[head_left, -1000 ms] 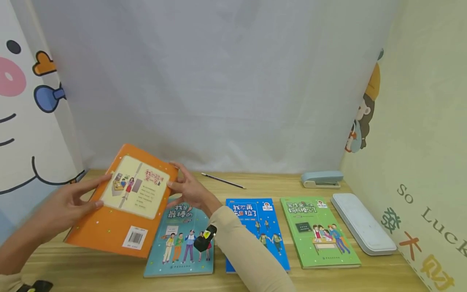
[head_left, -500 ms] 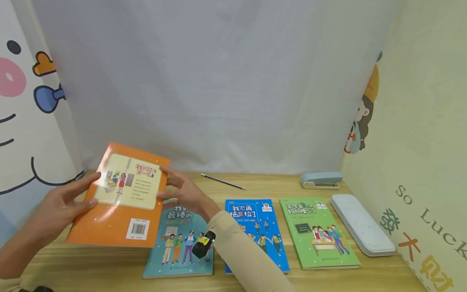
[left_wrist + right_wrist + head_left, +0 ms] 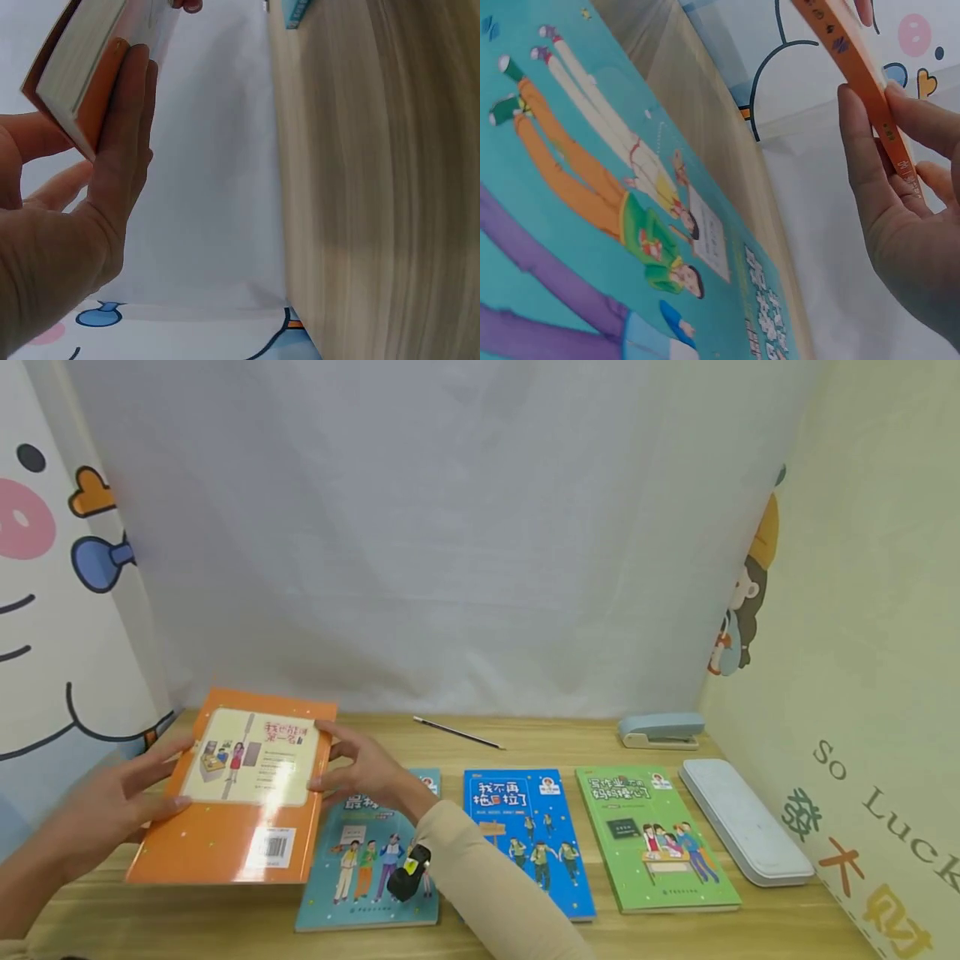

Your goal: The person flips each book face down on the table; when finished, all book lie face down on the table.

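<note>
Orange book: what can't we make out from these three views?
- Front cover of the orange book: faces down in the head view.
- Back-cover print and barcode digits: too small, head view.
- Teal book title: partly behind the right hand and sleeve.
- Left hand palm side: under the book; the left wrist view shows only one corner of the book.

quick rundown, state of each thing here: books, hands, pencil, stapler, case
orange book: closed, back cover up, held tilted above the table
left hand: grips the orange book's left edge
right hand: grips the orange book's spine edge
teal book: closed, flat, front cover up
blue book: closed, flat
green book: closed, flat
pencil: lying loose on the table
stapler: closed
pencil case: lid shut
</note>
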The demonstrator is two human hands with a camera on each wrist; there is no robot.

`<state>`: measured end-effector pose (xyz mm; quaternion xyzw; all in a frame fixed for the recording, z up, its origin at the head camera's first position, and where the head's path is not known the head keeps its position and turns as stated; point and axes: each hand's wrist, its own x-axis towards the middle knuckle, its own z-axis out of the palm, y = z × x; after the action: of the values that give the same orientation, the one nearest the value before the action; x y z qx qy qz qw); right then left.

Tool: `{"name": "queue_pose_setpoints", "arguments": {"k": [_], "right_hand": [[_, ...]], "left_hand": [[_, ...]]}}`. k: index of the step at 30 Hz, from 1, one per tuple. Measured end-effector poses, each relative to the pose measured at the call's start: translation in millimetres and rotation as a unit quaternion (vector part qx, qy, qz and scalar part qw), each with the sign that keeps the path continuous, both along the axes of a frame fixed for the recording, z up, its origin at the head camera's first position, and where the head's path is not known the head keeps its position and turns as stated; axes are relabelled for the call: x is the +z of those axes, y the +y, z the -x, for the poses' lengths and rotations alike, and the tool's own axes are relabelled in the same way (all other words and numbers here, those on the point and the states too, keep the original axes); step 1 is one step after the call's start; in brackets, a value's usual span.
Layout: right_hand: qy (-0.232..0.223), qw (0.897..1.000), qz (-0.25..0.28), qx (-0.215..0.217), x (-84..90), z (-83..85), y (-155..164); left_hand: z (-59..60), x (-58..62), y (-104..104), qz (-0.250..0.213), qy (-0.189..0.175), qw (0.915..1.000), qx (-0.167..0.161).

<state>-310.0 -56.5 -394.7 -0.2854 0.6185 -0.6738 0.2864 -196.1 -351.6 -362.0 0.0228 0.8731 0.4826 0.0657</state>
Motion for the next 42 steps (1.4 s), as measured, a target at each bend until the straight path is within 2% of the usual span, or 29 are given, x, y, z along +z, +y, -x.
{"name": "queue_pose_setpoints", "arguments": {"k": [3, 7, 13, 18, 24, 33, 42], "right_hand": [[-0.008, 1.0, -0.007, 0.009, -4.1, -1.7, -2.3], [-0.018, 1.0, -0.01, 0.014, -8.5, -2.8, -6.5], [-0.015, 0.999, -0.035, -0.009, -12.2, -3.8, -16.6], [-0.012, 0.997, -0.075, -0.033, -14.5, -6.9, -24.8], [-0.012, 0.993, -0.101, -0.052, -17.9, -7.8, -32.9], [-0.006, 0.991, -0.126, -0.042, -20.7, -8.2, -42.2], [-0.002, 0.986, -0.158, -0.051, -27.1, -13.4, -53.3]], "left_hand": [[-1.6, -4.0, -2.3, -0.008, -0.017, 0.9998, 0.002], [-3.2, -7.2, -4.1, -0.012, -0.02, 0.9997, 0.005], [-1.9, -8.1, -8.9, 0.004, -0.035, 0.9993, 0.016], [2.4, -14.8, -13.6, 0.039, -0.053, 0.9973, 0.031], [8.3, -25.4, -18.9, 0.083, -0.051, 0.9947, 0.03], [12.4, -39.0, -28.5, 0.116, -0.06, 0.9913, 0.016], [17.5, -58.7, -36.7, 0.163, -0.08, 0.9833, 0.014]]}}
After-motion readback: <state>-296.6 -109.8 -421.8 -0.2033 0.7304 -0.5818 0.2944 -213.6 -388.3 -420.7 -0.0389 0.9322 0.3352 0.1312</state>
